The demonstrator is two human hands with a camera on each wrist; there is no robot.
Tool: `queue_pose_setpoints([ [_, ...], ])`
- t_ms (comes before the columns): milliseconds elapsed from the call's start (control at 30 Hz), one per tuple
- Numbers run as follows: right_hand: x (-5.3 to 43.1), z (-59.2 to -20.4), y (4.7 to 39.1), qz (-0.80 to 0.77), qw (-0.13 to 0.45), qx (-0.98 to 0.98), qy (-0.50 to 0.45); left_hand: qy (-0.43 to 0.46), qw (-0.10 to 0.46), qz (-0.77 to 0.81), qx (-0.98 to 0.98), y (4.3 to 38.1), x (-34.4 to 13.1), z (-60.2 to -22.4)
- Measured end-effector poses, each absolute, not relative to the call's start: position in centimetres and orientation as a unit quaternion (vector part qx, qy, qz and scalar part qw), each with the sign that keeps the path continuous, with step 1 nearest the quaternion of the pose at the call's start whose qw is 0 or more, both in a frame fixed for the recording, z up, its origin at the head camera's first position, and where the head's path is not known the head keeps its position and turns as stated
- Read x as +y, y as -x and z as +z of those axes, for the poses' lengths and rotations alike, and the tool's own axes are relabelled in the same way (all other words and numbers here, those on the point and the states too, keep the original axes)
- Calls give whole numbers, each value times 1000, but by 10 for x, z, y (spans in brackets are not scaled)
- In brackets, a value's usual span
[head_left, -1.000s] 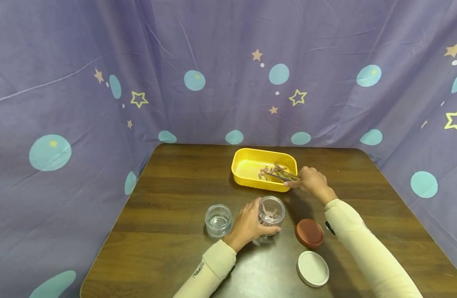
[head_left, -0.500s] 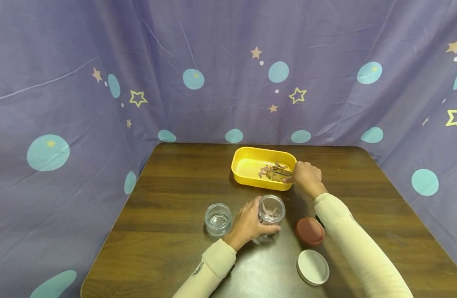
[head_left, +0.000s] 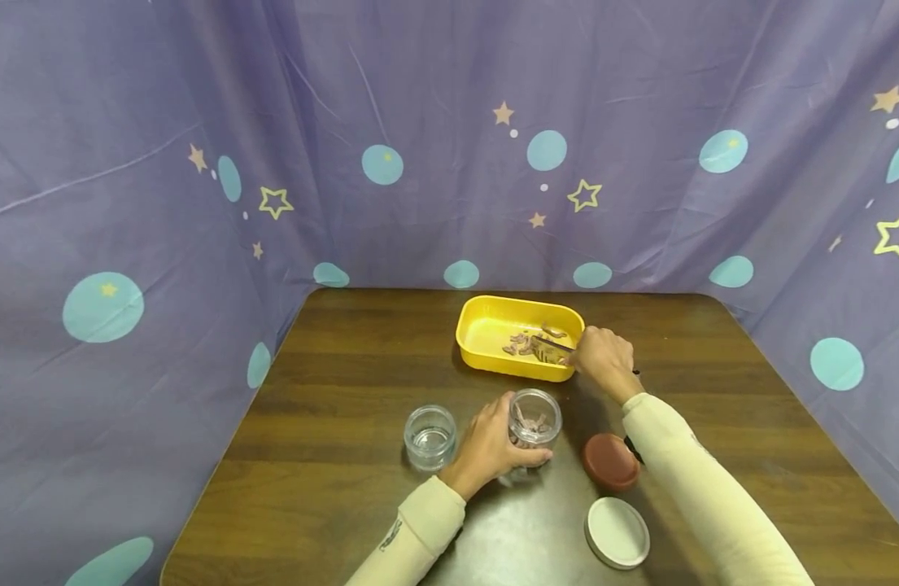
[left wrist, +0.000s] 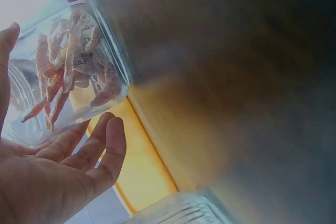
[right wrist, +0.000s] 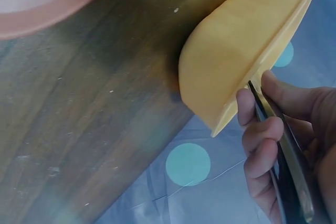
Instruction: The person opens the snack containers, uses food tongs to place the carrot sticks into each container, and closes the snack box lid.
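Observation:
My left hand grips a clear glass jar, thumb in front and fingers behind. Wrinkled pinkish-brown dried strips lie inside it. My right hand holds metal tongs at the right end of a yellow tray, its fingers curled round both arms. In the head view the tongs' far ends reach down into the tray among more of the strips. The tray's wall hides those ends in the right wrist view.
A second glass jar stands left of my left hand. A reddish-brown lid and a whitish lid lie on the wooden table, near my right sleeve. A purple patterned curtain hangs behind the table.
My right hand has shifted slightly left along with the tongs, whose ends have moved among the strips, some of which lie differently. The left hand and its jar have stayed in place.

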State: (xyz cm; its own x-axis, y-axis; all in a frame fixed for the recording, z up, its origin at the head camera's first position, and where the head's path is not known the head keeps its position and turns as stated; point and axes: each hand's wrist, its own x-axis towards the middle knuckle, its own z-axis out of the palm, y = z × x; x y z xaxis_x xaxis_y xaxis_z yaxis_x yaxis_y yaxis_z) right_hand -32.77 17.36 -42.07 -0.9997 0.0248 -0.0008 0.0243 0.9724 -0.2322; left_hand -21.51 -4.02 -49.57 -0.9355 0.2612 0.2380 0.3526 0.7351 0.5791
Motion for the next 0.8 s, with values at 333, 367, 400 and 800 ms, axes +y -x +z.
queue_pose_setpoints([
  [333,199,-422,307,187,37,-982,8,174,66,-330,-925,214,-38,-500],
  [367,200,-421,306,192,40,-980,10,174,64,-330,-925,214,-38,-500],
  [400,201,-419,304,196,44,-980,12,173,60,-331,-926,215,-38,-500],
  [800,207,-377,262,271,11,-962,14,169,59,-333,-926,222,-40,-497],
])
